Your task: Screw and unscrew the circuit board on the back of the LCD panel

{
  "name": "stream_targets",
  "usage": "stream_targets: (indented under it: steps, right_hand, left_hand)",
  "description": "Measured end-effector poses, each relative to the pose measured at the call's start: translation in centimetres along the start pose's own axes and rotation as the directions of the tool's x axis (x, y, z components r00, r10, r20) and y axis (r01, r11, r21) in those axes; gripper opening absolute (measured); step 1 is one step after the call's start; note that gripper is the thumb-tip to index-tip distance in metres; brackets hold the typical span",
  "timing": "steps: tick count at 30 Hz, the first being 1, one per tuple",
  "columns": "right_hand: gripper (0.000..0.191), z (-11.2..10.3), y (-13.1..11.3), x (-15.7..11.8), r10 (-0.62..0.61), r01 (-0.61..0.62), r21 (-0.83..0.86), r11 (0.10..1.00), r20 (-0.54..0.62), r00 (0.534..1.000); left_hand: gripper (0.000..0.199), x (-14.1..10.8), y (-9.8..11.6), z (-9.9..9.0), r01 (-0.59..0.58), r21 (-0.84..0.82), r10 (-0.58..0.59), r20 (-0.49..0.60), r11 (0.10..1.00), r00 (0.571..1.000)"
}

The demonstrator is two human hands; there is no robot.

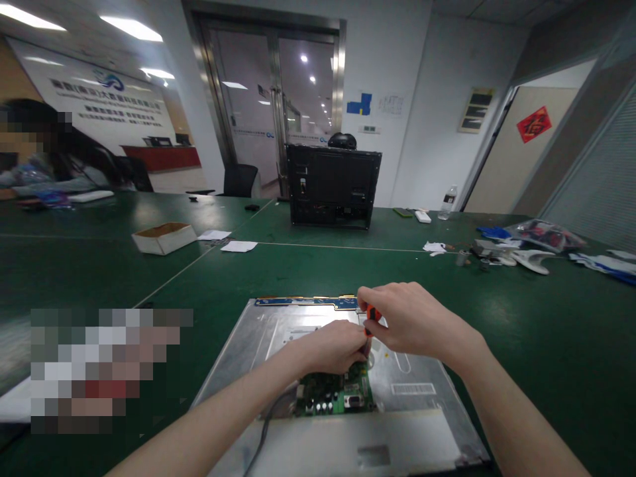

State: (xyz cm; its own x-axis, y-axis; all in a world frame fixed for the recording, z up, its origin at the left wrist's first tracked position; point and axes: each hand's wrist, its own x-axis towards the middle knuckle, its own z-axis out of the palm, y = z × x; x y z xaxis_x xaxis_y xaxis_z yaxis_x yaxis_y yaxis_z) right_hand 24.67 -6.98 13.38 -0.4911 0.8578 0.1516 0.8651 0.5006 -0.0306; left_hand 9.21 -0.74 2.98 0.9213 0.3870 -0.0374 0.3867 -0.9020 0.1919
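Note:
My right hand (405, 317) is closed round the orange and black handle of a screwdriver (371, 319), held upright above a metal display panel. Just below the handle, my left hand (330, 348) has its fingers drawn together by the screwdriver's lower end; what they pinch is hidden. Under the left hand lies a green circuit board (332, 391) on the back of the silver display panel (412, 434). A narrow blue circuit strip (303, 302) runs along the panel's far edge. A dark cable (263, 430) crosses the panel at the left.
On the green table stand a black monitor housing (335, 185), an open cardboard box (165, 238) and a water bottle (448, 202). Metal parts (489, 250) and a plastic bag (546, 233) lie at the right. Another person (64, 152) sits at the far left.

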Motion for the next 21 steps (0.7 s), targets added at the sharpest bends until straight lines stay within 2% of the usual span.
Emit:
stream_targets:
  steps: [11,21]
  right_hand:
    - [0.009,-0.09,-0.08,0.11,0.034,-0.033,-0.052,0.998,0.009,0.999]
    - [0.009,0.19,-0.13,0.16,0.036,-0.035,-0.030,0.999,0.019,0.999]
  left_hand:
    - [0.011,0.00,0.16,-0.39,0.006,-0.049,-0.005,0.020,0.999,1.000]
    - [0.014,-0.02,0.04,-0.28,-0.003,-0.090,0.003,0.009,0.996,1.000]
